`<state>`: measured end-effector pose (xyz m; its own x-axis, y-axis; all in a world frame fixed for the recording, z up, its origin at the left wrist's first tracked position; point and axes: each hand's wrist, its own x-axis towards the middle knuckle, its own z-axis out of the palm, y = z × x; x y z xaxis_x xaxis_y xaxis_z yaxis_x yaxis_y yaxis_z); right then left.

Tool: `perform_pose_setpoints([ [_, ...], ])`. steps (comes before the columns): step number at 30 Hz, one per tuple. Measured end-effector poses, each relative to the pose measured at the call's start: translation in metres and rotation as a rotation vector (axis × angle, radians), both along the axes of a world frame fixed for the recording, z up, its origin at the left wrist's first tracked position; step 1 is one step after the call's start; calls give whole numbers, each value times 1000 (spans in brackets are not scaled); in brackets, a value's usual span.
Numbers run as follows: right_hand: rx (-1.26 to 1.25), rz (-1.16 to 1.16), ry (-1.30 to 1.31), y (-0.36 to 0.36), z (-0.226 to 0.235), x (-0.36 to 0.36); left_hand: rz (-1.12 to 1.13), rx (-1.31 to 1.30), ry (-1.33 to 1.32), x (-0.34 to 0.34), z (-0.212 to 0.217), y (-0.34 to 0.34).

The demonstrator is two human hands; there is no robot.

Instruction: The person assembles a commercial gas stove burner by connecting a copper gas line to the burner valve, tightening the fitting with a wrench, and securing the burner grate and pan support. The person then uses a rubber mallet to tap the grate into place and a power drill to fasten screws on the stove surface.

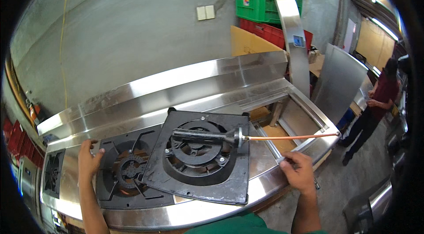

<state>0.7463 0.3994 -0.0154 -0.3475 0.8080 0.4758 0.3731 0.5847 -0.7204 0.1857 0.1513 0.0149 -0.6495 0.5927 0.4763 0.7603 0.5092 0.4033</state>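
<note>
A black cast-iron burner plate (236,167) lies askew on the stainless steel stove top (185,216), with its ring burner (194,156) and black mixing tube (205,136) showing on top. From the tube's end a thin copper pipe (293,137) runs right, over the frame opening. My left hand (90,159) hovers by the left edge of a black grate with a burner (129,172), fingers spread and nothing in them. My right hand (299,171) is at the stove's front edge, thumb and fingers closed together; a small grey bit shows at the fingertips, too small to name.
Right of the plate is a rectangular opening (282,119) in the stove top. Another burner grate (54,173) sits at the far left. A steel backsplash (176,79) borders the wall. Green crates (256,2) are stacked behind. A person (380,101) stands at the right.
</note>
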Motion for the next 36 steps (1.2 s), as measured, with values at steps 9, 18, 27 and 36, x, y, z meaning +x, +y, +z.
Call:
perform_pose_setpoints([
  [9,691,-20,-223,11,44,-32,-952,-142,237,197,76,121],
  [18,444,214,-712,29,74,-82,-987,-376,299,263,50,217],
  [27,383,243,-679,46,63,-75,-1035,-188,294,260,36,220],
  [36,367,413,-202,-1,45,-11,-928,-195,288,281,29,225],
])
